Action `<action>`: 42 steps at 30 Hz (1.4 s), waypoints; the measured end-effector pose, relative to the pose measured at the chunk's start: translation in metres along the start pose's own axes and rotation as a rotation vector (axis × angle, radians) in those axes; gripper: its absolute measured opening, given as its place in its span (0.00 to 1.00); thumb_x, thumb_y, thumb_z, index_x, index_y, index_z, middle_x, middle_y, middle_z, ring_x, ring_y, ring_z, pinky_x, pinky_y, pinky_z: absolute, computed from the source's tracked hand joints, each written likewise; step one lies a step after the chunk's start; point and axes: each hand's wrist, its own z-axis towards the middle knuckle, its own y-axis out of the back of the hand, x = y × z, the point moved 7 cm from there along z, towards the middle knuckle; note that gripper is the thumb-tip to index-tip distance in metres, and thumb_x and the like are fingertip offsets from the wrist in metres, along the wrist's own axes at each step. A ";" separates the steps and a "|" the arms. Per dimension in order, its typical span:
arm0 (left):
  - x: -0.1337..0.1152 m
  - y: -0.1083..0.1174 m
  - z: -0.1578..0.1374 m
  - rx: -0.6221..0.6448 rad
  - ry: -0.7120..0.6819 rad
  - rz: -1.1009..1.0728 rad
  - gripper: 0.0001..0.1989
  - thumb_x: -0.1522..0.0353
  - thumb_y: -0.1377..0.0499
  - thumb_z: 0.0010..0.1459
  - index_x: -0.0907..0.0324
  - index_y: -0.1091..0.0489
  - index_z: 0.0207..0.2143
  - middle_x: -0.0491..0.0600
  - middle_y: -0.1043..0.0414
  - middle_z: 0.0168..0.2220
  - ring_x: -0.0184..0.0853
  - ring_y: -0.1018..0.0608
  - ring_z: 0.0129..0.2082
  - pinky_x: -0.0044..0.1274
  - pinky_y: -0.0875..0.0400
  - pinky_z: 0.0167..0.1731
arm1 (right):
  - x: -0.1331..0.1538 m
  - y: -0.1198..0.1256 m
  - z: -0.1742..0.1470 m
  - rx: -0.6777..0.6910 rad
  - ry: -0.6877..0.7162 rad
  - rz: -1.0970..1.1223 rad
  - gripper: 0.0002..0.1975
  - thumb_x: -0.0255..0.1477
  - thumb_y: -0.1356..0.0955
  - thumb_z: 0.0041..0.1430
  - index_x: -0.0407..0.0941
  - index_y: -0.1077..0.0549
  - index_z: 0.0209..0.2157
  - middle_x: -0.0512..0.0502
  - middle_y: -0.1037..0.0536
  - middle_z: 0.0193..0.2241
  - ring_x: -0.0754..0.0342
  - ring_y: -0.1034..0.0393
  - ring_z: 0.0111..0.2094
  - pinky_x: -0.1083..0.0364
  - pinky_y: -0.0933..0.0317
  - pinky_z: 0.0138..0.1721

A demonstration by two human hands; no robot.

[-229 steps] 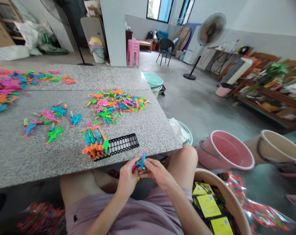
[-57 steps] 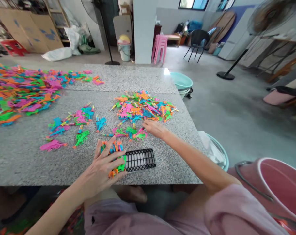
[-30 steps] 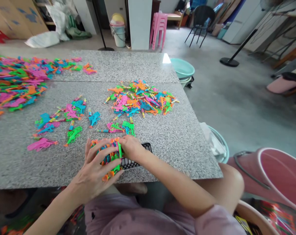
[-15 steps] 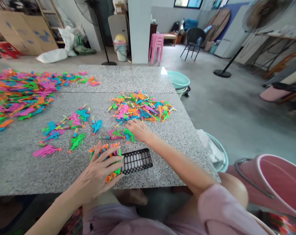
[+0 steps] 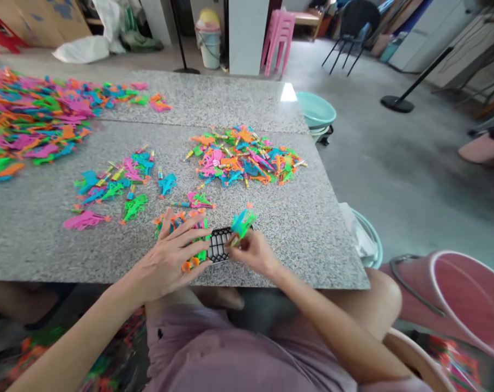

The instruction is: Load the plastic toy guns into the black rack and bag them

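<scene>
My left hand (image 5: 165, 267) lies with fingers spread over a row of colourful plastic toy guns (image 5: 201, 255) at the left part of a small black mesh basket (image 5: 219, 245). Orange tips poke out around its fingers. My right hand (image 5: 258, 255) pinches a green and blue toy gun (image 5: 243, 222) above the basket's right end; whether it is one piece or two stuck together I cannot tell. Just behind the basket lies a pink and green toy gun (image 5: 200, 200). A mixed heap of toy guns (image 5: 247, 158) sits farther back.
The speckled stone table (image 5: 296, 245) carries a loose group of toy guns (image 5: 128, 177) at left and a big pile (image 5: 46, 120) beyond. Right of the table are a turquoise basin (image 5: 316, 109) and a pink bucket (image 5: 418, 294). A fan stand (image 5: 397, 103) is on the floor.
My right hand has come back from the heap's near edge to the basket, bringing the green and blue toy gun. My left hand keeps its place on the row. The view has tilted down.
</scene>
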 end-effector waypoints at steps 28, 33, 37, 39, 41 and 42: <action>-0.007 0.007 0.000 -0.095 -0.030 0.120 0.10 0.64 0.43 0.67 0.55 0.29 0.49 0.49 0.23 0.52 0.43 0.30 0.64 0.46 0.68 0.71 | 0.069 -0.018 0.131 0.183 0.172 -0.752 0.19 0.34 0.26 0.59 0.42 0.26 0.50 0.41 0.20 0.45 0.48 0.24 0.45 0.57 0.34 0.39; -0.007 0.006 0.001 -0.080 -0.026 0.101 0.10 0.65 0.42 0.66 0.55 0.29 0.49 0.48 0.23 0.52 0.42 0.31 0.64 0.46 0.68 0.71 | 0.037 0.024 0.107 0.167 0.164 -0.874 0.12 0.17 0.37 0.64 0.41 0.24 0.44 0.36 0.22 0.47 0.46 0.28 0.51 0.53 0.36 0.48; -0.005 0.007 0.002 -0.110 -0.024 0.064 0.09 0.66 0.42 0.65 0.54 0.29 0.48 0.47 0.23 0.51 0.43 0.33 0.66 0.45 0.73 0.71 | 0.006 0.071 0.078 0.016 0.173 -0.969 0.15 0.18 0.40 0.67 0.43 0.25 0.45 0.37 0.26 0.52 0.46 0.34 0.56 0.52 0.38 0.53; -0.005 0.006 0.001 -0.115 -0.027 0.056 0.09 0.67 0.42 0.65 0.53 0.30 0.48 0.46 0.23 0.51 0.42 0.32 0.65 0.44 0.75 0.71 | -0.003 0.073 0.067 -0.120 0.052 -0.924 0.13 0.23 0.41 0.70 0.44 0.27 0.48 0.37 0.25 0.50 0.47 0.30 0.53 0.53 0.35 0.48; -0.004 0.005 0.000 -0.102 -0.014 0.050 0.08 0.67 0.42 0.65 0.52 0.30 0.47 0.44 0.23 0.51 0.41 0.31 0.64 0.44 0.72 0.72 | -0.010 0.066 0.059 -0.242 -0.120 -0.846 0.13 0.32 0.39 0.71 0.44 0.30 0.51 0.35 0.25 0.49 0.46 0.26 0.47 0.53 0.34 0.43; -0.003 0.004 0.000 -0.088 -0.005 0.051 0.08 0.67 0.43 0.65 0.52 0.30 0.47 0.44 0.23 0.51 0.42 0.31 0.64 0.45 0.69 0.72 | -0.013 0.063 0.057 -0.288 -0.198 -0.805 0.15 0.37 0.37 0.70 0.43 0.31 0.52 0.33 0.25 0.48 0.45 0.25 0.45 0.52 0.33 0.41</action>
